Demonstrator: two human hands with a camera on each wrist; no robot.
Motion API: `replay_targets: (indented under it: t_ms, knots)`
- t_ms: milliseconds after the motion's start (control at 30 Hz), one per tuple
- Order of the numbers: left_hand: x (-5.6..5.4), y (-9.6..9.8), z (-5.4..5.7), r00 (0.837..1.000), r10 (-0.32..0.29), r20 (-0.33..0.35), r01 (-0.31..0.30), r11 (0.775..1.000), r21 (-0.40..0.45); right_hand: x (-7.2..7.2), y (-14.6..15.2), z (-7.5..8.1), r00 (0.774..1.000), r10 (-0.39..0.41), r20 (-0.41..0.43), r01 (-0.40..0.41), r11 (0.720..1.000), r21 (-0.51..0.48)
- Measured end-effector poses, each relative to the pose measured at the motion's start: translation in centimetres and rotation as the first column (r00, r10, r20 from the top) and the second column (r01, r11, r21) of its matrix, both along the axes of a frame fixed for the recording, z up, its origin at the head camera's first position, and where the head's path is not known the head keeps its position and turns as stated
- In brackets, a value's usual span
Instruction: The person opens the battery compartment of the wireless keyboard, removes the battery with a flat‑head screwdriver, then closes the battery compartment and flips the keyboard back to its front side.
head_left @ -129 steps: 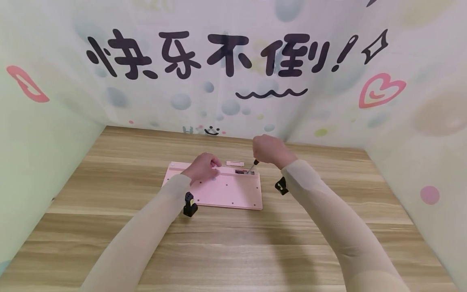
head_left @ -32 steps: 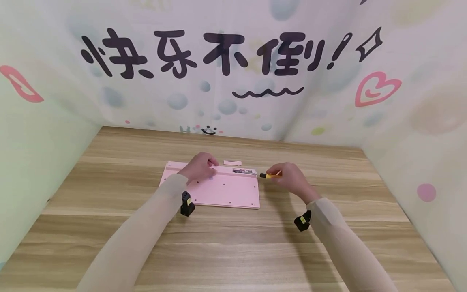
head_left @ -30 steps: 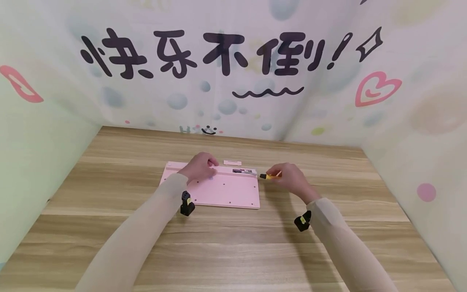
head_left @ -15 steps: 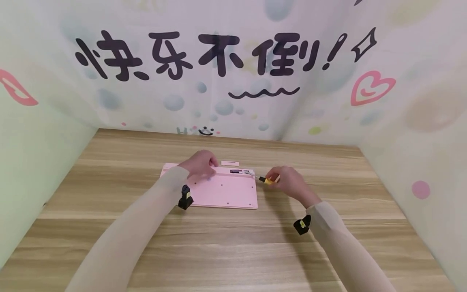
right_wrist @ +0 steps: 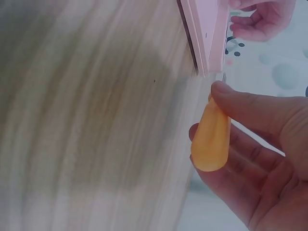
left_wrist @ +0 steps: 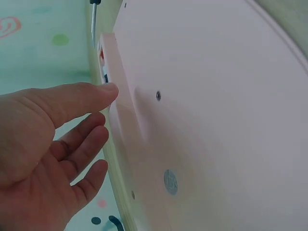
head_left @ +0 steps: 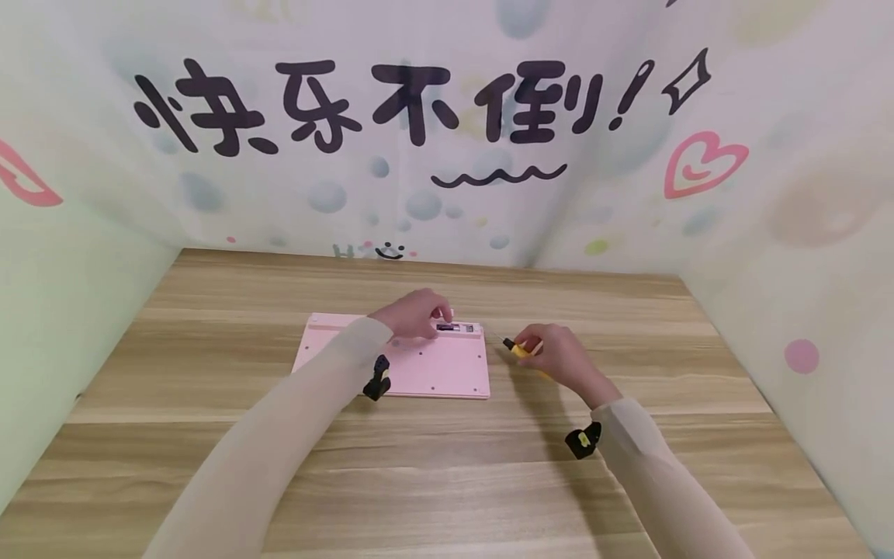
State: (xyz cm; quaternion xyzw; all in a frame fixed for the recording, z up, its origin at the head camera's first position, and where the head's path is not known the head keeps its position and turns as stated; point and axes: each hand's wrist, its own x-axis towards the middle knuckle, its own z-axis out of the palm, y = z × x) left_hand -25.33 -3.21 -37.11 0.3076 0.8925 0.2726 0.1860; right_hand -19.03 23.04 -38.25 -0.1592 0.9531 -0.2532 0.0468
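Note:
A pink keyboard [head_left: 447, 369] lies underside up on the wooden table, with small screws in its back. Along its raised far ridge the battery compartment [head_left: 457, 328] is uncovered, with a dark battery visible inside. At that compartment's left end is my left hand [head_left: 417, 312]; in the left wrist view its thumb is at the ridge and its fingers are loosely bent, gripping nothing. Just off the keyboard's right edge, my right hand [head_left: 559, 353] pinches the yellow handle of a screwdriver [right_wrist: 211, 139]. The shaft points toward the compartment's right end.
The small pink battery cover [head_left: 452, 313] lies beyond the keyboard, mostly hidden behind my left hand. A printed cloth wall [head_left: 419, 225] rises behind the table [head_left: 447, 481], with pale walls at both sides.
My left hand has slid right along the ridge to the battery compartment. The screwdriver, earlier steep with its tip in the compartment, has been lowered and drawn back off the right edge.

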Motion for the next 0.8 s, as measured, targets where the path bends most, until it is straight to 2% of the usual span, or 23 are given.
replay_targets:
  t_ms: [300,567,800]
  knots:
    - [-0.2,1.5,-0.1,0.994,-0.088,-0.06,0.084,0.994,-0.07,0.7,0.3,-0.6,0.991,-0.128,0.044,0.13,0.991,-0.036]
    - [-0.5,2.0,0.1,0.996,-0.078,-0.044,0.072,0.989,-0.132,1.1,0.4,-1.0,0.975,-0.212,0.069,0.216,0.975,-0.045]
    - [-1.0,2.4,0.1,0.991,-0.109,-0.078,0.094,0.981,-0.168,1.5,0.5,-1.4,0.967,-0.246,0.067,0.248,0.968,-0.035]
